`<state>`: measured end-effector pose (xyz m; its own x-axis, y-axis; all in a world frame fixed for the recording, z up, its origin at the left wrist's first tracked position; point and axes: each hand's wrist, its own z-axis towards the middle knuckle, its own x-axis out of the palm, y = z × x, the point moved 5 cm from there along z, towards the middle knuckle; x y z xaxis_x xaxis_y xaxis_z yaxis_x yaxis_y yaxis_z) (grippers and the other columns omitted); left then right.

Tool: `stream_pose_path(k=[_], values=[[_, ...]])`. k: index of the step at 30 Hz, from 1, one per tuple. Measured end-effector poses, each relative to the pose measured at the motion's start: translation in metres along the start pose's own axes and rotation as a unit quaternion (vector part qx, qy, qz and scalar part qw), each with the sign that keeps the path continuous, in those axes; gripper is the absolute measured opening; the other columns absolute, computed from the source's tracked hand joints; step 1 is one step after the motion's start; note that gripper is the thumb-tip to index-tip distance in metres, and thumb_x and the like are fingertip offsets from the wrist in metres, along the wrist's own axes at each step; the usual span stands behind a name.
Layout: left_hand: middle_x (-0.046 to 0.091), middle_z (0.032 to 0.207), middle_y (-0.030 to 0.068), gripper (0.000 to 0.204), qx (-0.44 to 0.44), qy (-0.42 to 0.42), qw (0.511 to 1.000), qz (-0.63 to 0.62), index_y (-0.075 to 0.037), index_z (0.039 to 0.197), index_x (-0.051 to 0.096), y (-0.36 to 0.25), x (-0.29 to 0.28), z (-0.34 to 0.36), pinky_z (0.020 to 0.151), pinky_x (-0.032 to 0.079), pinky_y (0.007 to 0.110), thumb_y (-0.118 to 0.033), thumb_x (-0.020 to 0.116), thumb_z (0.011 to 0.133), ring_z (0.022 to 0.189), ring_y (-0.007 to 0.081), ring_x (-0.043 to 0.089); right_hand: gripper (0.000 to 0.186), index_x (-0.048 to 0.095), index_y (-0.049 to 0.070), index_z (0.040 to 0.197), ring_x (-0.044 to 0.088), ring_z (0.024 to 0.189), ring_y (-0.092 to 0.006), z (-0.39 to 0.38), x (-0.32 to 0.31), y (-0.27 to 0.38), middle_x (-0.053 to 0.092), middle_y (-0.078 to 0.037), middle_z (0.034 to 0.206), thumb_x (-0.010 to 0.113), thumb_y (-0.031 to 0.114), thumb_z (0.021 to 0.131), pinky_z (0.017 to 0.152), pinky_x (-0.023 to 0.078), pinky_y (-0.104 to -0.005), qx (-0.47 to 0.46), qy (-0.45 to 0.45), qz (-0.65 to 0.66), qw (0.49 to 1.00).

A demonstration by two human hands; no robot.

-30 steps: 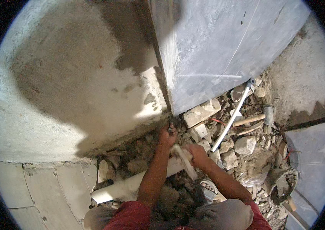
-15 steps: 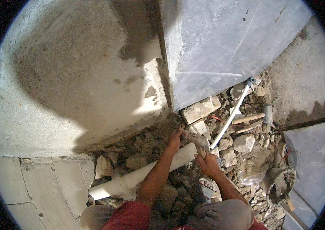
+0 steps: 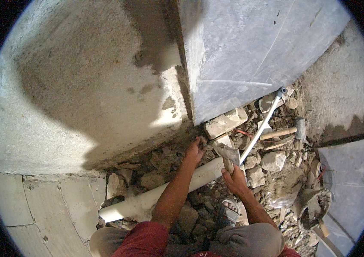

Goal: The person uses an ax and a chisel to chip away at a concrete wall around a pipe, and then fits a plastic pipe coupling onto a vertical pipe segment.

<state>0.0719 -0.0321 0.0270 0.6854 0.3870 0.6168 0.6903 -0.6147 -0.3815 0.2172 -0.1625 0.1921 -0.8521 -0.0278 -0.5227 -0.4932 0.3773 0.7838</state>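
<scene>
My right hand (image 3: 235, 179) is closed round the wooden handle of a short tool with a broad grey metal head (image 3: 226, 151); whether it is a hatchet or a trowel is unclear. The head points away from me, over the rubble beside a pale block. My left hand (image 3: 195, 150) is bent closed in the wall corner, left of the tool head. What its fingers hold, if anything, I cannot make out. Below both hands a thick white pipe (image 3: 205, 176) lies slanted across the stones, partly covered by my left forearm.
A thin white pipe (image 3: 259, 133) leans toward the grey panel (image 3: 242, 47). To its right rests a hammer (image 3: 300, 128) with a wooden handle. Brick (image 3: 225, 123), broken stones (image 3: 273, 160) and a dirty bucket-like container (image 3: 315, 205) surround my sandalled foot (image 3: 229, 210).
The tool in my right hand has turned, its head now further forward and right. My left hand has moved slightly forward and left.
</scene>
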Motion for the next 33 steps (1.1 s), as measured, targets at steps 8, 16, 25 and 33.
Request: stream_pose_path(k=[8,16,25,33], values=[[0.060,0.082,0.0034,0.020,0.001,0.013,1.000,-0.009,-0.008,0.097,0.057,-0.003,-0.009,0.006,0.063,0.046,0.031,-0.026,0.050,0.089,0.074,0.0170,0.056,0.047,0.040,0.001,0.114,0.059,0.080,-0.0414,0.005,-0.005,0.022,0.059,-0.025,0.084,0.056,0.031,0.082,0.070,0.046,-0.0459,-0.021,0.030,0.024,0.999],[0.059,0.083,0.0026,0.028,-0.002,0.025,0.998,-0.050,-0.003,0.104,0.056,-0.021,-0.028,-0.008,0.063,0.047,0.032,-0.025,0.052,0.088,0.070,0.0170,0.054,0.048,0.046,0.003,0.114,0.057,0.076,-0.0374,-0.003,0.011,0.050,0.057,-0.019,0.080,0.060,0.030,0.076,0.068,0.046,-0.0460,-0.211,0.084,-0.091,0.970],[0.060,0.083,0.0035,0.030,-0.027,0.072,0.996,0.047,-0.004,0.103,0.057,-0.028,-0.032,-0.013,0.059,0.048,0.030,-0.029,0.052,0.087,0.066,0.0173,0.056,0.039,0.049,0.007,0.106,0.056,0.070,-0.0310,0.064,0.037,0.030,0.055,-0.012,0.081,0.059,0.023,0.072,0.055,0.045,-0.0410,-0.215,0.147,-0.378,0.889],[0.059,0.084,0.0054,0.017,-0.066,0.015,0.988,-0.137,-0.006,0.095,0.058,-0.007,-0.042,0.017,0.057,0.050,0.030,-0.020,0.053,0.088,0.070,0.0186,0.057,0.032,0.050,0.011,0.107,0.058,0.081,-0.0311,-0.001,0.022,0.087,0.055,-0.011,0.081,0.053,0.023,0.078,0.065,0.048,-0.0423,-0.442,0.212,-0.293,0.821]])
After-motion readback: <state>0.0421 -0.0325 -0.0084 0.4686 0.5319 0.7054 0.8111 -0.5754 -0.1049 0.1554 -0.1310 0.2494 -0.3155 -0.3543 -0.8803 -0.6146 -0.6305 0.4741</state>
